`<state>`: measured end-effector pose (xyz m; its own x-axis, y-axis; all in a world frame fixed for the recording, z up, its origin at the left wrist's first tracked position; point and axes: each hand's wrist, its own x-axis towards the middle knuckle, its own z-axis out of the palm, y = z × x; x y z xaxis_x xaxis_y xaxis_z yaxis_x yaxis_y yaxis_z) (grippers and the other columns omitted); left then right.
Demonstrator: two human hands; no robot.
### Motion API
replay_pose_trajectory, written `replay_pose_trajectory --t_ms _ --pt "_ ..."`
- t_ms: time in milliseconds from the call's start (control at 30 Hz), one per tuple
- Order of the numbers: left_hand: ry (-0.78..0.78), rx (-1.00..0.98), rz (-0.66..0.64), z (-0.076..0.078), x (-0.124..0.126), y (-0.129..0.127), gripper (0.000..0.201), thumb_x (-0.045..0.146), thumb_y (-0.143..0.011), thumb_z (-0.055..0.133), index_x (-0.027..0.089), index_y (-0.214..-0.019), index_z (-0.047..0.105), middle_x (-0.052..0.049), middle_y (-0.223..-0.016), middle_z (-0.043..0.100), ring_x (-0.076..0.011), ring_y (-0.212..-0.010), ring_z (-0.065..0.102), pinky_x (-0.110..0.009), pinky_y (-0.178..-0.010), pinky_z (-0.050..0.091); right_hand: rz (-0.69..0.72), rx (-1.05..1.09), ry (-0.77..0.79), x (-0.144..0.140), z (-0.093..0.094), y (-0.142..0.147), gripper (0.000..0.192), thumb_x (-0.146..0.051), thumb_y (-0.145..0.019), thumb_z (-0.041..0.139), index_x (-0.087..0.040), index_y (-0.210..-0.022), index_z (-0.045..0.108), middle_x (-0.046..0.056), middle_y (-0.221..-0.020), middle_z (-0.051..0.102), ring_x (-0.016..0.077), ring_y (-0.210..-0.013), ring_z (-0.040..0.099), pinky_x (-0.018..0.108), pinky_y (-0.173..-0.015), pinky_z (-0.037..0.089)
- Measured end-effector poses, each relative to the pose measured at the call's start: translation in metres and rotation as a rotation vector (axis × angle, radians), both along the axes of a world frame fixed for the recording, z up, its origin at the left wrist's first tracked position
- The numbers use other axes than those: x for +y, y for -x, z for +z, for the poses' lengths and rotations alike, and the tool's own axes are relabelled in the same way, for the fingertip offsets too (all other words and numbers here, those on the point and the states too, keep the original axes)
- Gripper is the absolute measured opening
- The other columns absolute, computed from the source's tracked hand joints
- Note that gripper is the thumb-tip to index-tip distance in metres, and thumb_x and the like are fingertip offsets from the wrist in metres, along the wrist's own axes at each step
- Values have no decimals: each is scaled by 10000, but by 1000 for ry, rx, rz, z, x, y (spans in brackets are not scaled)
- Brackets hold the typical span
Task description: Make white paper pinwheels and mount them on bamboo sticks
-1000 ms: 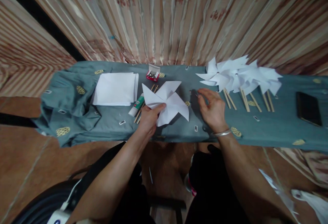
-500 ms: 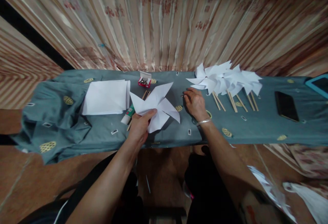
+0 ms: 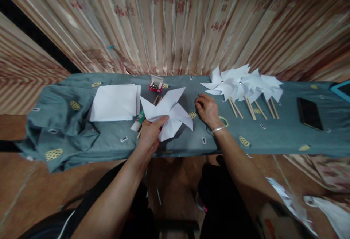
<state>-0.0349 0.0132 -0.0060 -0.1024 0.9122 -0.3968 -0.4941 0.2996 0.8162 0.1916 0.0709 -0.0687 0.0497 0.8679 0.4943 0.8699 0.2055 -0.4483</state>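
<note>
My left hand (image 3: 150, 131) grips a white paper pinwheel (image 3: 169, 113), thumb pressed on it near the middle and fingers underneath. To its right, my right hand (image 3: 207, 109) is closed just over the cloth, its fingertips pinching a tiny shiny thumbtack (image 3: 195, 101), mostly hidden. Behind the held pinwheel stands a small red-and-white box (image 3: 155, 85) with its lid up and metal tacks inside. A green-and-white glue tube (image 3: 138, 121) and some wooden sticks (image 3: 158, 99) lie partly under the paper. Beside my right wrist is a greenish tape roll (image 3: 224, 121).
A stack of white paper (image 3: 115, 103) lies on the left of the cloth-covered table (image 3: 180, 147). Several finished pinwheels (image 3: 243, 84) on wooden sticks overlap at the back right. Farther right are a black phone (image 3: 310, 113) and a blue-edged device (image 3: 341, 90). A curtain (image 3: 175, 23) hangs behind.
The whole view has shifted slightly. My right hand has turned a little, and the thumbtack shows less between its fingertips. My left hand still holds the pinwheel in the same place.
</note>
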Motion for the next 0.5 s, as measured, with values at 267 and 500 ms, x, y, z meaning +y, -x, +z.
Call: replay_pose_trajectory --t_ms 267,500 --pt "-3 -12 1 1 0 -1 355 198 -405 874 132 -720 724 -32 -726 744 -185 -703 679 -290 -708 537 23 -20 13 -1 4 4 165 -175 -845 569 -147 -871 730 168 -1138 708 276 -1087 640 447 -987 476" --pt "-26 8 10 5 2 3 354 215 -425 862 118 -737 726 -34 -704 740 -175 -651 672 -286 -664 543 118 55 125 -17 13 15 188 -187 -863 528 -187 -823 711 135 -1149 699 272 -1143 621 432 -1013 456"
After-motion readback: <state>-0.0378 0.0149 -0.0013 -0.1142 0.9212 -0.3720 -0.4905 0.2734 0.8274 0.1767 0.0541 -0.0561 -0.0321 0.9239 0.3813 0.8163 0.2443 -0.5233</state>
